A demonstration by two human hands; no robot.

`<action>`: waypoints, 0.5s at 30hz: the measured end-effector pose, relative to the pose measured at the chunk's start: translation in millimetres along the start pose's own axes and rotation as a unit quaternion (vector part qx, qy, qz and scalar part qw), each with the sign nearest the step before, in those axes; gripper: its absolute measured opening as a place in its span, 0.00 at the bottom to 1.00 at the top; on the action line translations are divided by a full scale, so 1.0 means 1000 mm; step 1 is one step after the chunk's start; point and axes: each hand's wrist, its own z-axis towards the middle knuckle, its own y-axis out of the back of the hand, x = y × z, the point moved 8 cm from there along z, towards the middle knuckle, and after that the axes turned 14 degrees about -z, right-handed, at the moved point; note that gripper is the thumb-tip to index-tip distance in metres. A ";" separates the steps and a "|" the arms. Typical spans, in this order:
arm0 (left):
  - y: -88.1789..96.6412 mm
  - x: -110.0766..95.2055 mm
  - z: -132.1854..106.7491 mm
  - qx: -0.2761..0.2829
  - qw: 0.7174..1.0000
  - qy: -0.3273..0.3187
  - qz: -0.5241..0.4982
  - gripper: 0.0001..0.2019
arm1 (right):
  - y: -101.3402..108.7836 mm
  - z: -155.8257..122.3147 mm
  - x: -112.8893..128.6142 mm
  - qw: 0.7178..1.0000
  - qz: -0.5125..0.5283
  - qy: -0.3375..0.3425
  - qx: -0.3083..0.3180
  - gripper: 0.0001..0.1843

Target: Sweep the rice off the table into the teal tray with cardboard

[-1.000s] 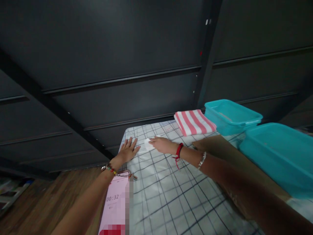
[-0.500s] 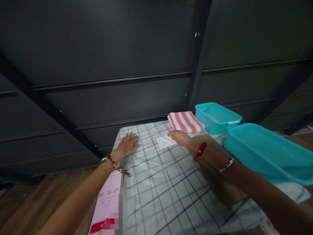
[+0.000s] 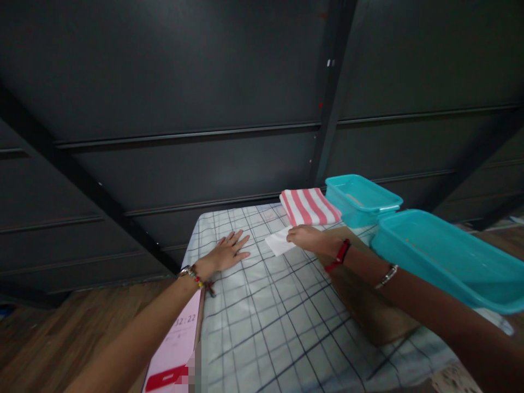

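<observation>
My left hand (image 3: 228, 252) lies flat with fingers spread on the white checked tablecloth (image 3: 270, 322), near the table's left side. My right hand (image 3: 306, 238) rests palm down on a small white folded cloth (image 3: 277, 242) further right. Its fingers press the cloth's right edge; most of the cloth shows to the left of them. Just behind lies a folded red-and-white striped towel (image 3: 308, 206).
Two turquoise plastic tubs stand at the right, a small one (image 3: 360, 199) at the back and a large one (image 3: 446, 256) nearer. A brown cardboard piece (image 3: 364, 305) lies under my right forearm. A pink phone (image 3: 176, 349) showing a timer sits at the table's left edge. Dark panelled wall behind.
My right hand has slid the white cloth to the right, toward the striped towel. My left hand has shifted slightly nearer and to the right, still flat on the table.
</observation>
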 end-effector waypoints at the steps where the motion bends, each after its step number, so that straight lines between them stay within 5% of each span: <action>1: 0.000 0.004 -0.002 -0.002 1.000 0.005 0.000 0.31 | 0.001 -0.001 0.003 1.000 -0.007 0.010 0.014 0.10; 8: 0.002 0.020 -0.012 -0.011 0.999 0.043 0.012 0.31 | 0.011 -0.013 0.043 0.998 -0.002 0.054 0.043 0.15; 15: 0.003 0.017 -0.014 0.005 0.997 0.079 0.024 0.32 | 0.031 -0.084 0.101 0.989 -0.011 0.138 0.043 0.15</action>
